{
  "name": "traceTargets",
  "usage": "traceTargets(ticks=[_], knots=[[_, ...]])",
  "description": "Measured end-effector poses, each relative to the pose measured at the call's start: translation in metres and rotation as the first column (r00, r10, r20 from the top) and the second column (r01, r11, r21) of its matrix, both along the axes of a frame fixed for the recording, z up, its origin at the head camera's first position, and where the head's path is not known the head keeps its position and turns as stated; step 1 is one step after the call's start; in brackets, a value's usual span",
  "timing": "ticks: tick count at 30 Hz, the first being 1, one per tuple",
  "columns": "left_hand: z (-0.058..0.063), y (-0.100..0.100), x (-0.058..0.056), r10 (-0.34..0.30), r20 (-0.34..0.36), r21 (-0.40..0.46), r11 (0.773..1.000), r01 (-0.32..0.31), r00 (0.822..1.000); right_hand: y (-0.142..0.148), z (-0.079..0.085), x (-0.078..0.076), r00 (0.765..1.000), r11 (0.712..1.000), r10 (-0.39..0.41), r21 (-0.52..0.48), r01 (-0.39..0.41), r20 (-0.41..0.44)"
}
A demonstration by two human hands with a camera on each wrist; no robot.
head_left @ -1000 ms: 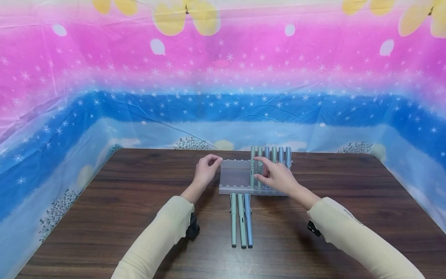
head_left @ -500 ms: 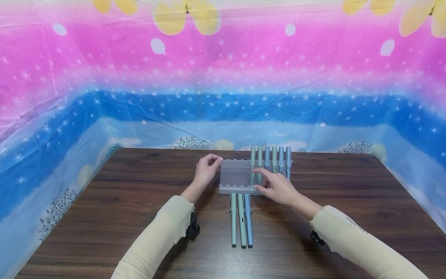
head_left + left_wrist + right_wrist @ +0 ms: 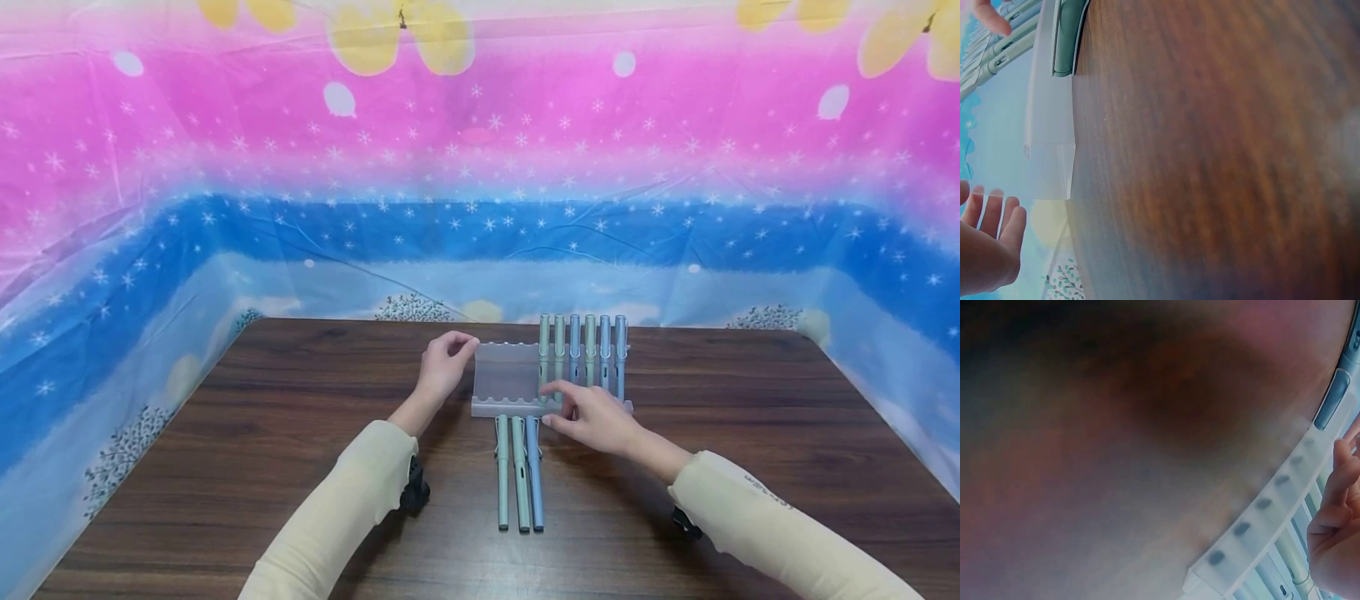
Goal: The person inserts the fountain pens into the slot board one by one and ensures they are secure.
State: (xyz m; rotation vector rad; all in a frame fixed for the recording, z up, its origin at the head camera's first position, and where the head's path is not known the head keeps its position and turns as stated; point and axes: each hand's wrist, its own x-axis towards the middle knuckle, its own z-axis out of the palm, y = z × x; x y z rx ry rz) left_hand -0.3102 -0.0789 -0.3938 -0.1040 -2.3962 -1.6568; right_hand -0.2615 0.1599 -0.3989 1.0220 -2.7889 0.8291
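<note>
A translucent pen rack (image 3: 504, 375) with scalloped edges stands at the back of the table. My left hand (image 3: 442, 367) pinches its upper left corner between thumb and fingertips; the left wrist view shows these fingers (image 3: 1013, 228) right at the clear edge. In front of the rack's right half is my right hand (image 3: 600, 419), thumb and index finger apart with nothing between them, close above the cap end of a blue pen (image 3: 536, 479). Beside that pen lie a green pen (image 3: 521, 479) and another pale green pen (image 3: 503, 479), caps toward the rack.
Several green and blue capped pens (image 3: 590, 333) stand side by side in the rack's right half, partly hidden by my right hand. The dark wooden table (image 3: 300, 467) ends just behind the rack, before a printed cloth backdrop (image 3: 480, 225).
My right hand has come down from the pens in the rack toward the pens lying on the table, staying empty. My left hand has kept its place at the rack's corner.
</note>
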Motion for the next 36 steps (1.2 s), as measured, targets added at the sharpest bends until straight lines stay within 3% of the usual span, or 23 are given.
traceTargets(ticks=[10, 17, 27, 36], knots=[[-0.001, 0.000, -0.001, 0.003, 0.000, -0.004, 1.000, -0.003, 1.000, -0.001, -0.005, 0.003, 0.994, 0.998, 0.059, -0.004, -0.059, 0.096], [-0.001, 0.000, -0.001, 0.009, -0.003, -0.001, 1.000, -0.009, 1.000, -0.007, -0.006, 0.005, 0.990, 0.997, 0.082, -0.009, -0.082, 0.116], [0.000, 0.001, -0.001, 0.009, -0.004, 0.003, 1.000, -0.009, 1.000, -0.018, -0.005, 0.010, 0.995, 0.999, -0.014, 0.040, 0.010, 0.101], [0.000, 0.000, -0.001, 0.005, -0.008, -0.003, 1.000, -0.005, 1.000, -0.021, -0.006, 0.012, 0.996, 0.997, -0.040, 0.069, 0.034, 0.083]])
